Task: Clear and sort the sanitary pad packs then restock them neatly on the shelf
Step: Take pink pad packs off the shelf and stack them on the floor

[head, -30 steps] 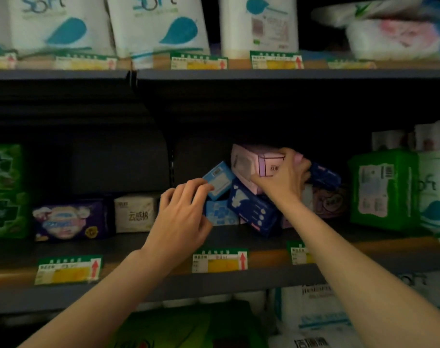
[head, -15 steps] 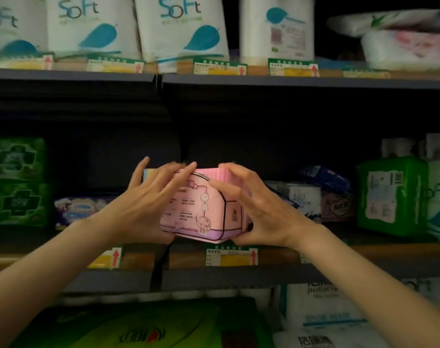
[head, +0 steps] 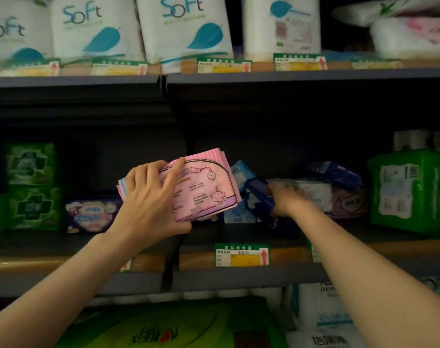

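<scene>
The pink pack (head: 201, 187) is held clear of the shelf (head: 339, 275), in front of its middle bay, its long axis running roughly left to right and tilted up toward the right. It is gripped by the left hand (head: 151, 199), fingers over the face and thumb beneath. Just to its right, the dark blue pack (head: 257, 197) in the jumbled pile is reached by the right hand (head: 285, 197), the nearer hand; whether that pack is yet grasped cannot be told, the fingers being blurred.

The right hand (head: 285, 198) has let go of the pink pack (head: 201, 189) and reached back to the dark blue pack (head: 259, 197) on the shelf (head: 239, 277). The left hand (head: 151, 204) now holds the pink pack alone.
</scene>
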`<state>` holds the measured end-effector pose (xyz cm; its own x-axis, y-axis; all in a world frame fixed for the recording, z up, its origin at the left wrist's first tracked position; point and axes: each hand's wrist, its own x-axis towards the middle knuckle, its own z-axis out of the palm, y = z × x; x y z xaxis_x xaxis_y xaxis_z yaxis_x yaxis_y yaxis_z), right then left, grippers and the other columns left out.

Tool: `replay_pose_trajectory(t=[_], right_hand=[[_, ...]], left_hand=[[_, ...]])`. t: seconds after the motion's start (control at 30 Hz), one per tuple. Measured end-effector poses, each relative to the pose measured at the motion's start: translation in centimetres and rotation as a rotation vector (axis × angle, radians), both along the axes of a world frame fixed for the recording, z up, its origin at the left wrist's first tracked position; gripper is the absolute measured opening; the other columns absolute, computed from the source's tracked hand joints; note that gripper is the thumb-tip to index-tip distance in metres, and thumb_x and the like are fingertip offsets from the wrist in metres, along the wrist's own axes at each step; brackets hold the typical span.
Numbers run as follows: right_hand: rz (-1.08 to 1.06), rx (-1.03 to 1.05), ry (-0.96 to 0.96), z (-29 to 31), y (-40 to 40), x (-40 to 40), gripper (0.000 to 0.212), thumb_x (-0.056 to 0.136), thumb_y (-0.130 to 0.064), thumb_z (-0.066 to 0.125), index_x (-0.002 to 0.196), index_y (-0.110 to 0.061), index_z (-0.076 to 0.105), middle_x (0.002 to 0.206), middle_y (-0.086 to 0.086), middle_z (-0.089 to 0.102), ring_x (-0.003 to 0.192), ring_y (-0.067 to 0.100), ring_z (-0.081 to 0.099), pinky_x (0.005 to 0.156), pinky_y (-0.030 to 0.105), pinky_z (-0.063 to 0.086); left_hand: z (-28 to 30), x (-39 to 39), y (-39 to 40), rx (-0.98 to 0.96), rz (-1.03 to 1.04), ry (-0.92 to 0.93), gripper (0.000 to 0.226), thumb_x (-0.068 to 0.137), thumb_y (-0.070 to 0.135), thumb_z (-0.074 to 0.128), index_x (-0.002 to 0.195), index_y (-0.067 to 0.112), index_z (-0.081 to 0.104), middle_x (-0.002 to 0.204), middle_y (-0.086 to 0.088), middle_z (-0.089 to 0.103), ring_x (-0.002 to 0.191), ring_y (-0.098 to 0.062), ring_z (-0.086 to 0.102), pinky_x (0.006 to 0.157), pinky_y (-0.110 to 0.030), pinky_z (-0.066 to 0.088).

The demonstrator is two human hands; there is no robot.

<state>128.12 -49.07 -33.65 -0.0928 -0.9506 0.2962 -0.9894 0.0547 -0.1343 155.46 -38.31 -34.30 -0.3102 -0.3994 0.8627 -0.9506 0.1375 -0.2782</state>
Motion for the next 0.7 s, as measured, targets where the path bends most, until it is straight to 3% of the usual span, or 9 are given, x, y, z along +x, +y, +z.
replay_pose_trajectory(t=[0.07,0.17,0.27,0.37,0.47,0.57,0.7], right_hand=[[0.01,-0.083,0.029,-0.3,0.6,0.5,0.057,0.089,-0.009,0.055,0.138,-0.026,0.03,0.14,0.016,0.039,0.126,0.035,0.041,0.102,0.043,0.034],[0.088,-0.219,-0.128,0.2,2.2,0.4,0.049,0.083,-0.005,0.059,0.124,-0.018,0.034,0.122,0.017,0.05,0.109,0.035,0.053,0.085,0.04,0.046],[0.202,-0.447,-0.348,1.6,5.3,-0.5,0.043,0.078,-0.004,0.064,0.109,-0.016,0.037,0.105,0.012,0.051,0.099,0.031,0.055,0.073,0.033,0.042],[0.374,-0.634,-0.524,3.3,9.8,-0.9,0.045,0.076,-0.015,0.073,0.109,-0.013,0.043,0.098,0.002,0.052,0.09,0.022,0.052,0.069,0.028,0.036],[0.524,-0.462,-0.686,3.4,14.7,-1.4,0.047,0.072,-0.014,0.078,0.107,-0.017,0.046,0.098,0.006,0.058,0.091,0.022,0.058,0.08,0.035,0.048],[0.611,-0.107,-0.748,1.1,18.8,-3.4,0.04,0.074,-0.002,0.072,0.101,-0.019,0.048,0.097,0.008,0.062,0.085,0.016,0.061,0.07,0.025,0.051],[0.51,0.258,-0.602,-4.9,21.6,-6.9,0.034,0.073,0.001,0.071,0.091,-0.022,0.053,0.093,0.011,0.064,0.078,0.016,0.06,0.064,0.021,0.049]], left_hand=[[0.0,0.1,0.5,-0.006,-0.008,0.015,0.109,0.046,0.063,0.061,0.137,0.005,0.041,0.117,-0.02,0.042,0.105,-0.033,0.034,0.088,-0.054,0.04],[0.0,0.5,1.9,-0.037,-0.029,0.071,0.107,0.051,0.066,0.055,0.138,0.006,0.038,0.119,-0.022,0.042,0.106,-0.034,0.033,0.088,-0.055,0.038],[-0.4,0.0,4.2,-0.077,-0.13,0.211,0.106,0.052,0.065,0.049,0.14,0.009,0.034,0.122,-0.019,0.038,0.108,-0.033,0.031,0.088,-0.055,0.036],[-1.9,-1.6,6.8,-0.087,-0.223,0.229,0.109,0.052,0.065,0.052,0.142,0.008,0.03,0.126,-0.016,0.033,0.111,-0.032,0.03,0.09,-0.051,0.033],[-4.2,-3.4,8.9,-0.045,-0.294,0.155,0.109,0.053,0.064,0.055,0.142,0.007,0.029,0.127,-0.014,0.033,0.112,-0.033,0.032,0.093,-0.049,0.032],[-7.8,-4.4,11.2,0.044,-0.379,0.069,0.107,0.055,0.06,0.056,0.142,0.004,0.027,0.126,-0.017,0.035,0.111,-0.035,0.036,0.094,-0.048,0.031],[-15.4,-5.5,13.5,0.255,-0.481,-0.244,0.107,0.064,0.069,0.054,0.142,0.005,0.02,0.126,-0.017,0.034,0.112,-0.038,0.038,0.093,-0.048,0.032]])
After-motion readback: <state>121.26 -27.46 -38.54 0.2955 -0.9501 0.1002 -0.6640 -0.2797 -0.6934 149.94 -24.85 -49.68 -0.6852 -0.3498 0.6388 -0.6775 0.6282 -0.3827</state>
